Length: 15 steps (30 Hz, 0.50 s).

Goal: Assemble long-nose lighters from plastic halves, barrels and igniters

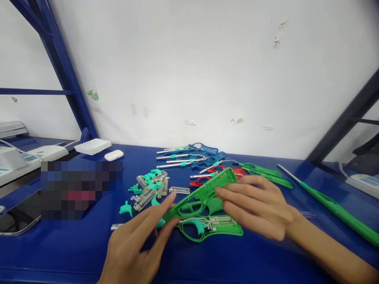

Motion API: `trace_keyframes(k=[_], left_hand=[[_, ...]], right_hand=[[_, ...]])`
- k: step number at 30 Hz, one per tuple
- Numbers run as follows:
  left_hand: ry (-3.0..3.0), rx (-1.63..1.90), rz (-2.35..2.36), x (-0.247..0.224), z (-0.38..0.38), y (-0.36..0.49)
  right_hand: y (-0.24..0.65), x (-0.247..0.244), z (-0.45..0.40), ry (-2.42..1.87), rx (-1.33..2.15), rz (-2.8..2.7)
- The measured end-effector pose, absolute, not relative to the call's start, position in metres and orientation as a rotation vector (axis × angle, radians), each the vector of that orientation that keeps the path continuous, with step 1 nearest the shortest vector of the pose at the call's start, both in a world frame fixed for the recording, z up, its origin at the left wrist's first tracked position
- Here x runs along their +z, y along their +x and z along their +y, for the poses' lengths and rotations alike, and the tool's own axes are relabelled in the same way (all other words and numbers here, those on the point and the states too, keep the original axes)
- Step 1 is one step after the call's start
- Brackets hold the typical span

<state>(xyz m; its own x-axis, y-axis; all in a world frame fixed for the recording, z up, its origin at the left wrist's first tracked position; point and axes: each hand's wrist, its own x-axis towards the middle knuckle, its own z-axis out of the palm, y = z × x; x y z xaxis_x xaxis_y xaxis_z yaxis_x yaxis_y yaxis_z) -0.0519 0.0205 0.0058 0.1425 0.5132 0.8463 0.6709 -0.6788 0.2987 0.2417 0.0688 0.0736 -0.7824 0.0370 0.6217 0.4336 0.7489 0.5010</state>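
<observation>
A white wall (189,79) rises behind the blue surface (94,252). The left hand (137,240) pinches the front end of an empty green casing half (204,193) between thumb and fingers; the right hand's (256,205) fingers, close together, touch its handle end. The casing is tilted above a filled green half (222,227) near the surface's front edge. The left hand reaches up from the front edge, the right forearm slants in from the right.

L hand (134,244): your thumb + index pinching
R hand (257,205): your fingers together, pointing L
R forearm (328,252): bare
</observation>
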Motion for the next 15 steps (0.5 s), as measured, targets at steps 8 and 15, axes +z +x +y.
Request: trace_keyframes(k=[8,15], left_hand=[[-2.302,-1.532,-1.151,0.0014,0.0149,-0.0541],[-2.327,-1.589,-1.039,0.0053,0.0188,-0.0519]], right_hand=[[0.2364,0.0741,0.0649,-0.295,-0.976,-2.321],[0.2389,0.0671,0.0617,-0.321,-0.902,-2.298]])
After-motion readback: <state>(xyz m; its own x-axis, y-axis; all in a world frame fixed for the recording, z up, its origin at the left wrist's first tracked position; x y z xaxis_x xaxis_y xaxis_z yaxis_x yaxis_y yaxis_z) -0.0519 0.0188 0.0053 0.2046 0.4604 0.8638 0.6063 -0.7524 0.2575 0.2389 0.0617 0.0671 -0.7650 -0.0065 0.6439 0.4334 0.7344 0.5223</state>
